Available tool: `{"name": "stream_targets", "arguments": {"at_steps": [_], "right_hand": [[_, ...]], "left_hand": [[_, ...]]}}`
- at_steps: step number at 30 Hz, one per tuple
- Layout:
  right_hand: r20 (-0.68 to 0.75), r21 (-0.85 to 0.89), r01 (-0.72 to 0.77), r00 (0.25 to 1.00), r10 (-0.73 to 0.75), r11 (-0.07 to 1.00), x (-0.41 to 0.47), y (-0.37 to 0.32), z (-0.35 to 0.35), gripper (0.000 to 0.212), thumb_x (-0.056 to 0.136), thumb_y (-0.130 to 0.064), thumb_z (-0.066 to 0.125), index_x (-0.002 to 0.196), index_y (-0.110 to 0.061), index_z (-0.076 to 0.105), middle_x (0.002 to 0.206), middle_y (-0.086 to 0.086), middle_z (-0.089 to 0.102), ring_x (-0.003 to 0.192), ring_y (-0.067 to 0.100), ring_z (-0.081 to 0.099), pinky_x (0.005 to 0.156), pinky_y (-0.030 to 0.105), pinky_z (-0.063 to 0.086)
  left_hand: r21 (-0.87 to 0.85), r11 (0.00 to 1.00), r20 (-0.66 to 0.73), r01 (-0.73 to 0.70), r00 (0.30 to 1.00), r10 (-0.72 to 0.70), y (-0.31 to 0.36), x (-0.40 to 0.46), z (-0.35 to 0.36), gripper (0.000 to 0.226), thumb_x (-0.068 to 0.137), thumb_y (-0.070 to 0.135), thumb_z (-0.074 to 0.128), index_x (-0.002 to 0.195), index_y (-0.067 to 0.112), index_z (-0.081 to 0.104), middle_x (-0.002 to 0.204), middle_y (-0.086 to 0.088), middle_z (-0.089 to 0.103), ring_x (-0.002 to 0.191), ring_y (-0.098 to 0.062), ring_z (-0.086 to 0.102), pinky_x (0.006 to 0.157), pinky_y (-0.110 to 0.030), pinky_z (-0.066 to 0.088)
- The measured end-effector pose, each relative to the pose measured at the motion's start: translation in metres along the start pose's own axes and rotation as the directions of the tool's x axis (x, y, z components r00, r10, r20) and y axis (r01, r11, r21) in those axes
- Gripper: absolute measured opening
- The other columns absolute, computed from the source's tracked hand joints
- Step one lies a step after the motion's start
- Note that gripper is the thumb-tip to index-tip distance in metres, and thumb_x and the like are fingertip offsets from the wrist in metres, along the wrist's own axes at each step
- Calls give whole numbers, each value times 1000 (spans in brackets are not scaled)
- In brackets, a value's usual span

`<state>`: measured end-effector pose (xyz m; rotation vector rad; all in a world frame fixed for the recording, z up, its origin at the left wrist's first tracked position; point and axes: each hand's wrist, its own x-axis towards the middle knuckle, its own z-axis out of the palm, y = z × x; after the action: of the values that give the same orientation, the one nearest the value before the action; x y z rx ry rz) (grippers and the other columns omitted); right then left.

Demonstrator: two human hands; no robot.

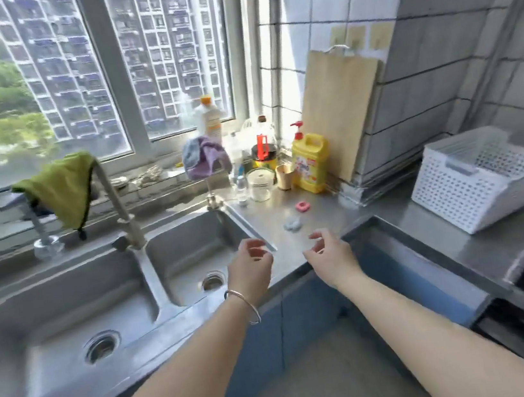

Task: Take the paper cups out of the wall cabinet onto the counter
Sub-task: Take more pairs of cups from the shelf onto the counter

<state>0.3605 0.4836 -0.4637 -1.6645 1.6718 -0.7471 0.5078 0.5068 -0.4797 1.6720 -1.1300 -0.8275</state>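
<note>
Right now, through the head camera, I am seeing both hands reaching forward over the steel table (340,211), side by side and apart. My left hand (251,272) is hovering over the right edge of the sink (180,297), its fingers (256,249) curled loosely and spread, gripping nothing; a thin bracelet (245,305) is circling that wrist. My right hand (331,256) is hanging over the front edge of the table, its fingers (317,239) likewise loosely curled and parted, holding nothing.

I am not finding the paper cups or the wall cabinet anywhere in this view, so I cannot tell where they are.

A green cloth (60,189) is draping over the faucet (120,208) behind the sink. Near the window corner, a yellow detergent bottle (309,164) is standing just beside a wooden cutting board (339,110) that is leaning against the tiled wall. A glass jar (260,185) is standing left of the bottle. A small pink thing (303,206) is lying on the table ahead of my hands. A white plastic basket (467,186) is sitting tilted on the right stretch of the table.
</note>
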Motion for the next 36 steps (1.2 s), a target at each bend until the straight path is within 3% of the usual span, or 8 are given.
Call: {"name": "stream_targets", "arguments": {"at_steps": [2, 9, 12, 15, 19, 27, 33, 36], "right_hand": [[-92, 13, -64, 994, 64, 998, 16, 31, -53, 30, 89, -23, 54, 119, -17, 50, 97, 0, 54, 93, 20, 54, 75, 26, 39], [-345, 70, -216, 911, 227, 974, 55, 107, -181, 27, 87, -23, 56, 113, -17, 54, 94, -1, 58, 93, 22, 57, 76, 25, 38], [-425, 85, -233, 871, 246, 969, 84, 118, -224, 26, 87, -20, 57, 112, -13, 54, 90, -1, 56, 94, 25, 58, 78, 25, 39], [-506, 96, -248, 822, 262, 964, 116, 121, -264, 27, 87, -20, 57, 113, -13, 54, 91, -1, 56, 95, 27, 61, 83, 32, 47], [-615, 136, -212, 748, 250, 968, 157, 116, -318, 28, 90, -26, 55, 116, -16, 52, 91, -4, 55, 82, 18, 56, 72, 30, 48], [-752, 104, -77, 646, 129, 992, 207, 74, -449, 41, 92, -32, 51, 131, -21, 45, 91, -9, 54, 90, 16, 55, 76, 30, 46], [-835, -62, -11, 549, -46, 998, 242, 36, -551, 40, 91, -32, 52, 129, -21, 46, 88, -8, 53, 82, 13, 51, 59, 23, 35], [-839, -149, 36, 524, -146, 988, 259, 12, -591, 40, 91, -30, 52, 129, -19, 46, 96, -3, 54, 84, 15, 51, 60, 23, 36]], "left_hand": [[-19, 999, 94, -37, 995, 39, 34, 8, 59, 21, 85, 12, 58, 105, 16, 58, 90, 0, 63, 75, -9, 56, 50, -6, 40], [14, 986, 344, -168, 926, 153, 127, 36, 208, 28, 84, 14, 57, 112, 14, 59, 103, -4, 67, 87, -18, 60, 75, -25, 52], [-18, 973, 408, -229, 887, 216, 166, 57, 254, 29, 85, 14, 58, 114, 12, 60, 99, -2, 64, 84, -15, 58, 62, -16, 47], [-51, 953, 456, -299, 842, 289, 209, 83, 294, 30, 85, 15, 59, 115, 13, 60, 100, -2, 64, 84, -14, 57, 72, -19, 46], [-138, 920, 514, -367, 767, 384, 272, 123, 339, 23, 85, 15, 59, 109, 16, 59, 104, -4, 66, 72, -11, 58, 57, -13, 48], [-278, 825, 516, -492, 648, 561, 408, 167, 406, 31, 87, 19, 58, 118, 16, 58, 106, 0, 60, 75, -10, 57, 52, -14, 46], [-416, 713, 423, -565, 574, 702, 513, 181, 434, 21, 86, 17, 57, 106, 23, 56, 87, 8, 59, 64, -5, 53, 45, -7, 41], [-485, 668, 349, -564, 575, 740, 563, 187, 439, 20, 85, 17, 59, 104, 22, 58, 89, 4, 61, 73, -14, 54, 69, -22, 49]]}}
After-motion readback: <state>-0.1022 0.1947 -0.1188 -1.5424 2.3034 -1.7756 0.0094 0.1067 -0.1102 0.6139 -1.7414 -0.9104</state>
